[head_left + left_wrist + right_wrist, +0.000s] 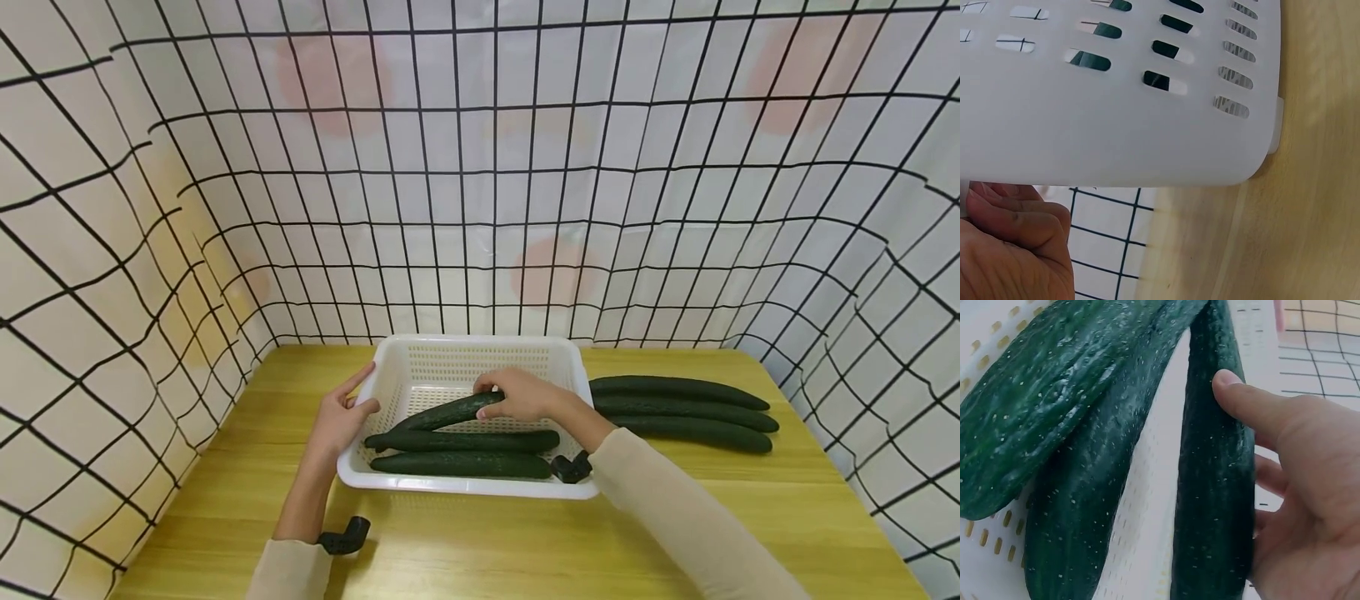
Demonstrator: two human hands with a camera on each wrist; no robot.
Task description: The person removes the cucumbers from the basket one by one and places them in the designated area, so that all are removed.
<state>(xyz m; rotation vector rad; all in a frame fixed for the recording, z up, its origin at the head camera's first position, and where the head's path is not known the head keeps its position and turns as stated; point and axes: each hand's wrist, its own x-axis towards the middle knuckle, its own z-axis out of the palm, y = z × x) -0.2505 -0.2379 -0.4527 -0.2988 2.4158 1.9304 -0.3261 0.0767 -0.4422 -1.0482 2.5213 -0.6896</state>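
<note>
A white plastic basket (468, 485) with slotted walls holds three dark green cucumbers. My right hand (517, 396) grips the rearmost cucumber (442, 414) near its right end, thumb on the near side and fingers behind. That cucumber lies slanted, its left end over the middle cucumber (480, 442). Closest to the front wall lies another cucumber (461, 464). My left hand (337, 421) holds the basket's left rim, the thumb reaching over it. In the left wrist view, its curled fingers (1019, 225) show at the basket edge.
On the wooden table (465, 542), three more cucumbers (682, 408) lie side by side right of the basket. Black wrist devices (348, 536) sit on both wrists. A black wire grid (495, 225) with white sheeting behind it encloses the back and sides.
</note>
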